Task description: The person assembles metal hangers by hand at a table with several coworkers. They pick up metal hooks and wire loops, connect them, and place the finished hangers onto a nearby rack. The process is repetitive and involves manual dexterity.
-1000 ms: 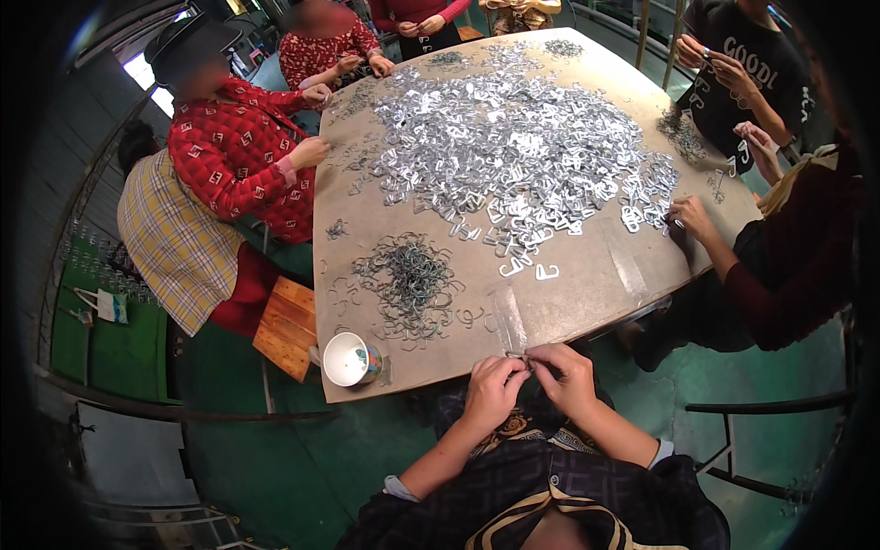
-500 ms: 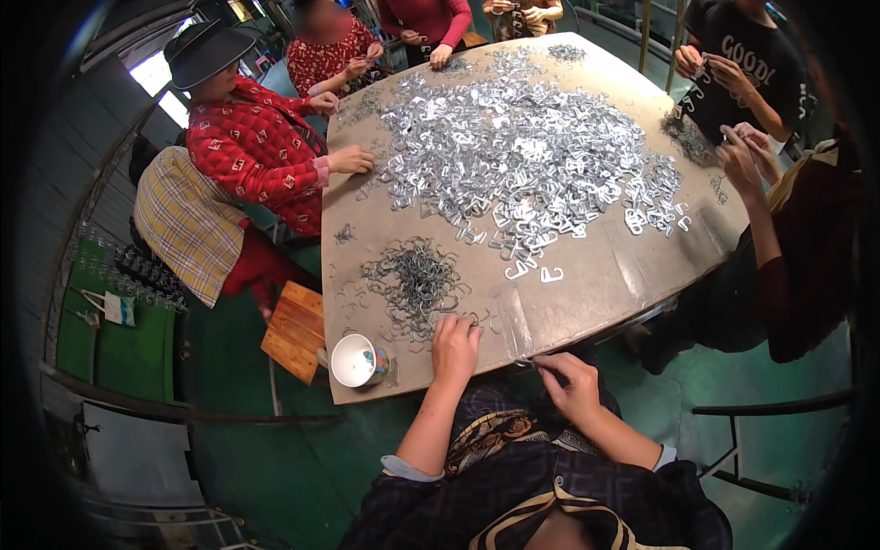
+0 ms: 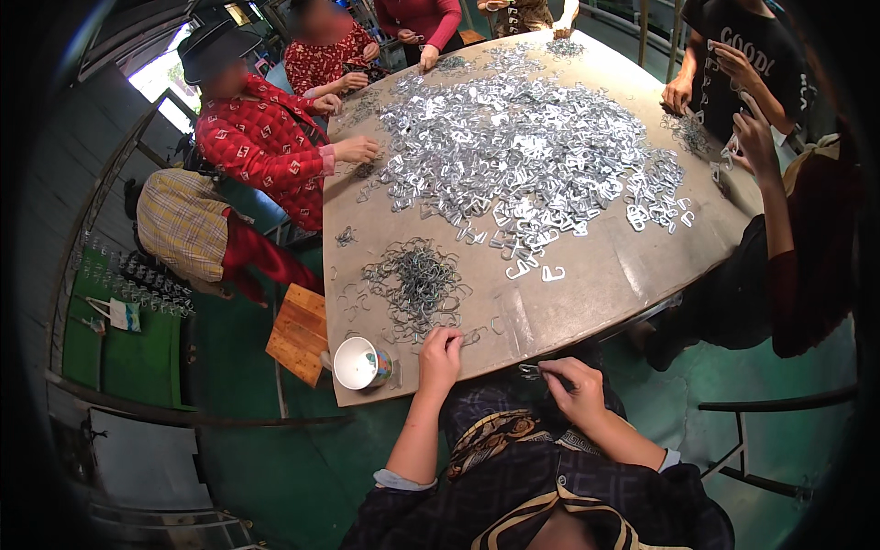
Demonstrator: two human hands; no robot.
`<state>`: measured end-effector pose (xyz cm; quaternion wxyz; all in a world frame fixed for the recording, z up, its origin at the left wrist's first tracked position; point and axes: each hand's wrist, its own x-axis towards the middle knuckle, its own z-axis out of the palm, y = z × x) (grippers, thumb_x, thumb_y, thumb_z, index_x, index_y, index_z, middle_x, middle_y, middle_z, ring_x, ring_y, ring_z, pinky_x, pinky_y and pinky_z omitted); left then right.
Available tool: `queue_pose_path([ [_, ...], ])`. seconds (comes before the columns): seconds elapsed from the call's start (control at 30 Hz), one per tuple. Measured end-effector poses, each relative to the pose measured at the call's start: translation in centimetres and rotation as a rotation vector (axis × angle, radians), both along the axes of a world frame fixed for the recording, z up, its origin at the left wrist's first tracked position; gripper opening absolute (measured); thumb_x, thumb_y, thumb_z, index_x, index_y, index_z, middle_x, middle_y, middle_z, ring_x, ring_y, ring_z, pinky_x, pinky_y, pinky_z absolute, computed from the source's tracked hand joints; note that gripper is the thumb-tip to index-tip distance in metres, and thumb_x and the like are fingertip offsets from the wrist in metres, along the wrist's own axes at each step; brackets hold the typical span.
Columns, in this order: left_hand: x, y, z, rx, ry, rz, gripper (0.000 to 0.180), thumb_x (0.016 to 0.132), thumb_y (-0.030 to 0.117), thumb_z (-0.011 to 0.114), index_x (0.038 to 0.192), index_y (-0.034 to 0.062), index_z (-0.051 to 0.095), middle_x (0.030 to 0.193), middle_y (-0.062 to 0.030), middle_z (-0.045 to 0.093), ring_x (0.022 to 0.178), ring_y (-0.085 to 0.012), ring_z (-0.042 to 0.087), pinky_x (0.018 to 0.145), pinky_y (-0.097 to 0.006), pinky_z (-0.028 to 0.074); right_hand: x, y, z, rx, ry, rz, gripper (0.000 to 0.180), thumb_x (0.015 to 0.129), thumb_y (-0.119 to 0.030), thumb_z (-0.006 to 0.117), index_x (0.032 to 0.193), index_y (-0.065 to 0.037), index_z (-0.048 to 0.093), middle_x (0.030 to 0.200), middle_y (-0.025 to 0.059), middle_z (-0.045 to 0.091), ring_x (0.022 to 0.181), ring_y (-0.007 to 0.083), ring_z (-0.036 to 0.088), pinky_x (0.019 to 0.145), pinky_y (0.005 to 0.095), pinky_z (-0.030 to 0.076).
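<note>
My left hand (image 3: 442,356) is at the near edge of the table, its thumb and fingers pinched together beside a heap of thin bent wire clips (image 3: 417,280). Whatever lies between those fingertips is too small to make out. Off the table's front edge, my right hand (image 3: 579,390) pinches a small shiny metal hook (image 3: 529,370) between thumb and forefinger. A large pile of flat silver metal hooks (image 3: 522,147) covers the middle of the table (image 3: 587,302).
A white paper cup (image 3: 357,363) stands at the table's near left corner, beside a wooden stool (image 3: 298,332). Several people sit or stand around the far and side edges, their hands over the table. Smaller wire heaps (image 3: 687,133) lie near them.
My left hand has shifted slightly left and its fingers have drawn together into a pinch. The metal hook in my right hand shows more plainly. Co-workers' hands have moved.
</note>
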<state>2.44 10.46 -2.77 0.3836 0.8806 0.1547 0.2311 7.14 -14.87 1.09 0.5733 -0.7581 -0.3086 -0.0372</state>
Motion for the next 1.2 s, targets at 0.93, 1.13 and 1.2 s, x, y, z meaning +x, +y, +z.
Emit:
queue_pose_path([
  [0.93, 1.2, -0.8, 2.0, 0.402, 0.204, -0.149, 0.003, 0.075, 0.003, 0.063, 0.078, 0.0025, 0.061, 0.078, -0.0108, 0.061, 0.074, -0.0243, 0.062, 0.067, -0.035, 0.051, -0.5, 0.4, 0.1, -0.005, 0.014, 0.032, 0.028, 0.077, 0.006, 0.070, 0.104, -0.001, 0.066, 0.088, 0.0138, 0.070, 0.079, 0.0239, 0.071, 0.068, 0.0310, 0.055],
  [1.13, -0.7, -2.5, 4.9, -0.519, 0.140, -0.392, 0.006, 0.087, 0.006, 0.064, 0.088, 0.0013, 0.059, 0.091, -0.0036, 0.057, 0.085, -0.0127, 0.055, 0.078, -0.028, 0.045, -0.6, 0.6, -0.4, 0.002, 0.047, 0.033, 0.031, 0.077, 0.005, 0.070, 0.107, -0.002, 0.065, 0.087, 0.0136, 0.070, 0.079, 0.0223, 0.071, 0.069, 0.0299, 0.055],
  [1.2, -1.1, -3.8, 5.5, -0.470, 0.078, -0.555, 0.009, 0.086, 0.006, 0.065, 0.090, 0.0008, 0.059, 0.096, -0.0059, 0.057, 0.091, -0.0154, 0.056, 0.082, -0.029, 0.045, -0.6, 0.7, -0.5, -0.005, 0.074, 0.041, 0.031, 0.077, 0.006, 0.071, 0.107, -0.001, 0.065, 0.089, 0.0124, 0.071, 0.081, 0.0193, 0.071, 0.071, 0.0285, 0.055],
])
